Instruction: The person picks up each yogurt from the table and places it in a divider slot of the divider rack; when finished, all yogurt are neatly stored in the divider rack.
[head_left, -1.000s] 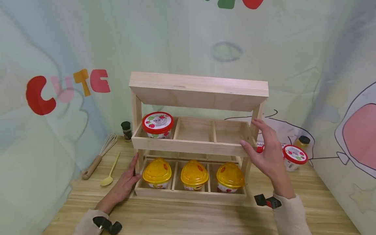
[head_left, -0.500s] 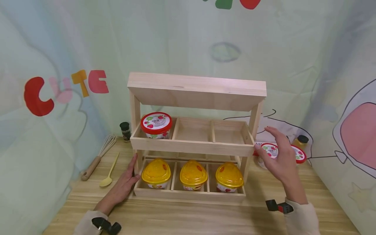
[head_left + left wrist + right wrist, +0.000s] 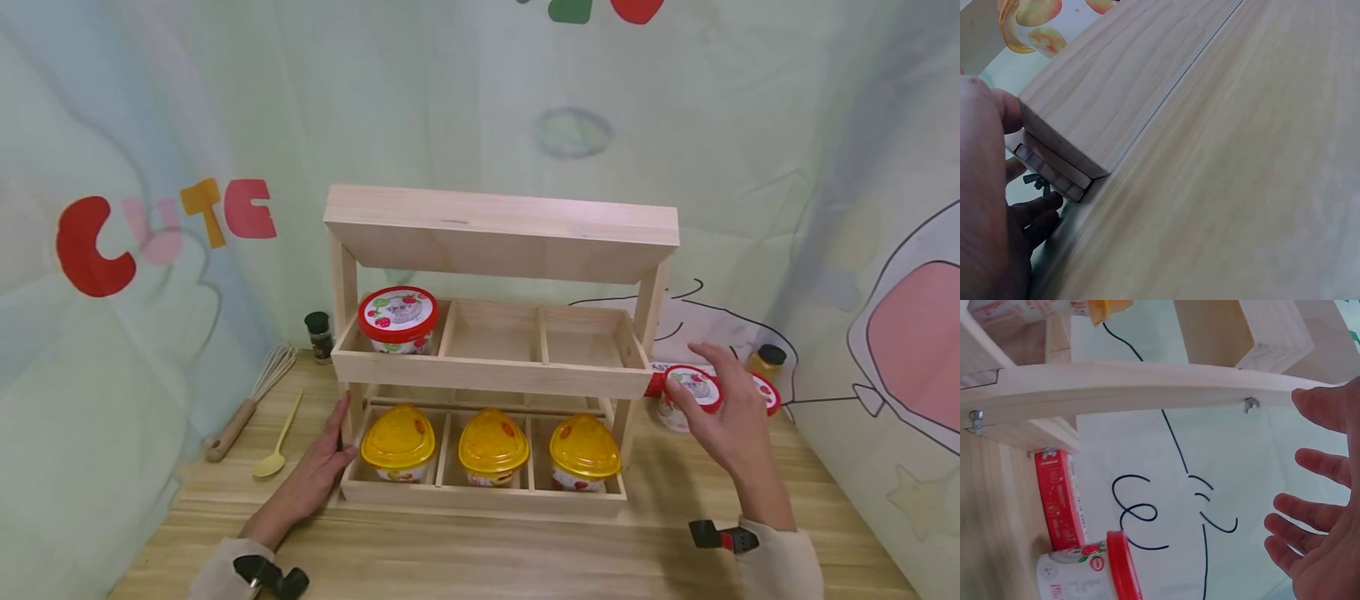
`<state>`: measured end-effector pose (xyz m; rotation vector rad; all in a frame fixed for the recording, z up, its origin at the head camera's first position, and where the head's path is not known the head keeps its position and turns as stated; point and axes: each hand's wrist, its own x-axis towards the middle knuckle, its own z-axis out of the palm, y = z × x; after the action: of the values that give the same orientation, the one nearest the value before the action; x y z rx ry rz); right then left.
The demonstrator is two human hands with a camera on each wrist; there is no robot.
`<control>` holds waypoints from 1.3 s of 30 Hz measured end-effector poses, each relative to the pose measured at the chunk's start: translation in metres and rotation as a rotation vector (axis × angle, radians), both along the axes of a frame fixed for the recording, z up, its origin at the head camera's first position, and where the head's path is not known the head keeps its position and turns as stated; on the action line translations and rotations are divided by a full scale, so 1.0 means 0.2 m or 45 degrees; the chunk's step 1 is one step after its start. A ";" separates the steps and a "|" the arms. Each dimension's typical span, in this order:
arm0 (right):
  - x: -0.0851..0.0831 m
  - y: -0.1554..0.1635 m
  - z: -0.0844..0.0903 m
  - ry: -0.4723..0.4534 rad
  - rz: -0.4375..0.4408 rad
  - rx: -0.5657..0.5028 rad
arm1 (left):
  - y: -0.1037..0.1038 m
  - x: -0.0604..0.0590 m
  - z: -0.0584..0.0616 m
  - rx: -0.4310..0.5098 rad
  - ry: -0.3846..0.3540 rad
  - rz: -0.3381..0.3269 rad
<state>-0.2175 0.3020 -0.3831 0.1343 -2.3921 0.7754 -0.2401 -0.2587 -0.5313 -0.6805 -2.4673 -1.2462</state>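
Rightward from the end of the upper tray, the right hand (image 3: 723,421) has moved out over the red-lidded tubs on that side, while the left hand (image 3: 318,475) stays at the rack's lower left corner. Closest to the viewer are two pale sleeves, the left sleeve (image 3: 217,575) and the right sleeve (image 3: 783,567), each with a black device at the wrist, above the wood-grain table (image 3: 480,554). Left-hand fingers lie along the side of the wooden rack (image 3: 487,379), thumb touching near the front corner; they rest against the wood rather than wrap round it. Right-hand fingers are spread apart and hold nothing; the thumb overlaps the lid of a nearer tub (image 3: 696,386) in the head view, but the right wrist view shows hand and tub apart. Along the rack's lower tray sit a left yellow-lidded cup (image 3: 398,437), a middle yellow-lidded cup (image 3: 493,440) and a right yellow-lidded cup (image 3: 585,447), one per compartment. Above, a shelved tub (image 3: 398,312) with a red lid stands in the upper tray's left compartment. Beside the rack at left lie a yellow spoon (image 3: 273,458) and a whisk (image 3: 258,396). Behind the nearer tub, a farther tub (image 3: 767,394) is partly hidden by the hand, near a red box (image 3: 656,380). Farther back stand a dark-capped shaker (image 3: 320,337) at left and a black-capped jar (image 3: 767,362) at right, before the printed backdrop (image 3: 450,100).
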 end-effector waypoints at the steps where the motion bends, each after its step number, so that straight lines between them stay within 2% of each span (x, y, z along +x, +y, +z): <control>1: 0.00 0.00 -0.01 -0.015 -0.008 -0.002 | 0.00 0.00 0.00 0.001 0.001 0.000; 10: -0.03 0.04 -0.08 -0.093 -0.045 0.011 | 0.00 0.00 0.01 -0.020 -0.011 0.008; 16: -0.05 0.07 -0.11 -0.191 -0.071 0.021 | -0.01 -0.01 -0.01 -0.004 -0.007 -0.009; 22: -0.07 0.11 -0.14 -0.263 -0.078 0.021 | -0.01 -0.02 -0.03 0.004 0.038 0.008; 29: -0.09 0.13 -0.18 -0.357 -0.101 0.003 | 0.01 0.00 0.00 0.000 -0.001 -0.010; 39: -0.13 0.15 -0.22 -0.352 -0.118 0.043 | 0.00 0.00 0.00 -0.007 -0.008 -0.006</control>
<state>-0.2430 0.3325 -0.4277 -0.0747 -2.6508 0.7511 -0.2400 -0.2578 -0.5305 -0.6850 -2.4765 -1.2457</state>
